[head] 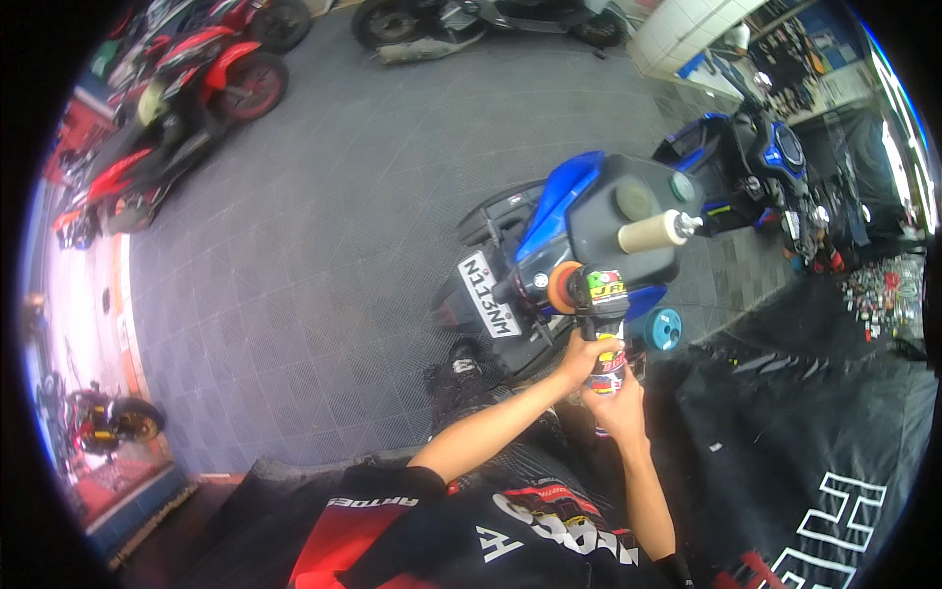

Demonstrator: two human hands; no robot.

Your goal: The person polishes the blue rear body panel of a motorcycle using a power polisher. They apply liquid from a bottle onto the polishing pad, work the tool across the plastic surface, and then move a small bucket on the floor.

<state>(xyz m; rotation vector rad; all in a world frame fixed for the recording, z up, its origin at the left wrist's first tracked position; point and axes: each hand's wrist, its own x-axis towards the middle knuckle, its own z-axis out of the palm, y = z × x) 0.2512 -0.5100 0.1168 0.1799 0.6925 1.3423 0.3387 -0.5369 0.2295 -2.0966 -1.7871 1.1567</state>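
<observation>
My left hand (589, 357) and my right hand (620, 412) both grip a handheld power polisher (607, 316) covered in stickers, the left nearer its head. Its round orange pad (562, 287) is at the dark rear bodywork of a blue and black scooter (563, 195); whether it touches cannot be told. The scooter's plate (489, 294) faces left below the tail. On the dark seat (625, 166) are a cream bottle (649, 232) with a clear cap, lying on its side or tilted, a round dull-green thing (634, 201) and a round teal thing (682, 187).
A teal disc-shaped thing (664, 329) is at the scooter's near side. Blue-and-black bodywork with handlebars (769, 158) stands beyond the seat. Red motorcycles (176, 125) and a dark scooter (478, 22) line the far floor. Black sheeting (743, 434) with white lettering lies to the right.
</observation>
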